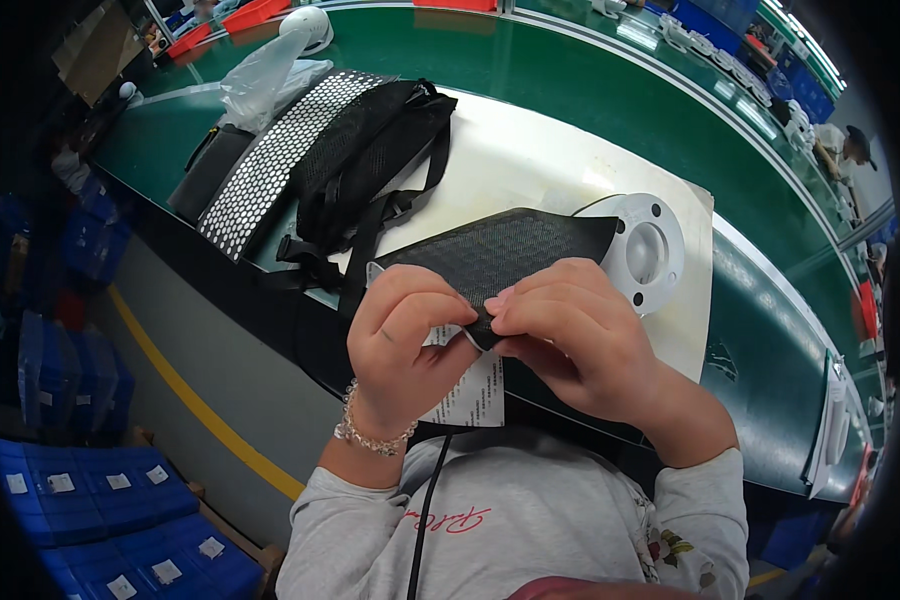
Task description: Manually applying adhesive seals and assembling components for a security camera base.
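Note:
Both my hands pinch the near edge of a black mesh sheet (515, 250) in front of my body. The thumb and fingers of my left hand (402, 335) close on it from the left, and those of my right hand (582, 335) from the right, fingertips almost meeting. White printed backing paper (478, 395) hangs below the sheet, partly hidden by my left hand. Beyond my right hand, a white round plate (660, 255) with a recessed centre and several holes lies on the table, overlapped by the sheet's far corner.
A pale board (560, 155) covers part of the green table (450, 50). At the left lie a black strapped bag (375, 150), a white perforated strip (270, 170) and a clear plastic bag (265, 80). Blue bins (100, 500) stand on the floor, lower left. A person (850, 150) sits far right.

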`<state>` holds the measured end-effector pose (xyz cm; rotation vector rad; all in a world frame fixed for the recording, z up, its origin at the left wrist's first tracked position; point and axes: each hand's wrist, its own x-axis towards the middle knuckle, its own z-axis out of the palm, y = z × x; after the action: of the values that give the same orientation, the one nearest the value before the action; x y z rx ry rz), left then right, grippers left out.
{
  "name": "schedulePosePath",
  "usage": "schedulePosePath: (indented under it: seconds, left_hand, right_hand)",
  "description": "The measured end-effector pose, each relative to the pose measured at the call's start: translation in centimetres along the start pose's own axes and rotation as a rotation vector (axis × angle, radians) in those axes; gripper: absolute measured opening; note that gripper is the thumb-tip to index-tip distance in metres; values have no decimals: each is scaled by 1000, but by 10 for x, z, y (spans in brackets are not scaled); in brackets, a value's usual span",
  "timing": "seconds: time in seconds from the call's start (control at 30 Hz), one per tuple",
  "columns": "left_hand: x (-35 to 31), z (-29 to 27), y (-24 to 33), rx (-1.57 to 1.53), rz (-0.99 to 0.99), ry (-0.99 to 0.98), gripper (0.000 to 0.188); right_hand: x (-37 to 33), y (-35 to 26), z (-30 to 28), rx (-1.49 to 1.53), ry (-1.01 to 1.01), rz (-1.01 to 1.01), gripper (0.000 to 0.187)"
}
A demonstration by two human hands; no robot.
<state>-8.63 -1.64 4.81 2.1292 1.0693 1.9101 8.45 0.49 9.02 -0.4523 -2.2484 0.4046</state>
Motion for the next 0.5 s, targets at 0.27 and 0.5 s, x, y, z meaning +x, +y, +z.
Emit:
schedulePosePath:
  seconds: [0.27, 0.5]
  left_hand:
    - [1, 3, -2, 43, 65, -27, 29]
    - [4, 11, -7, 100, 51, -124, 27]
  right_hand:
    - [-8, -1, 1, 86, 32, 160, 23]
    - [-36, 1, -36, -167, 26, 136, 17]
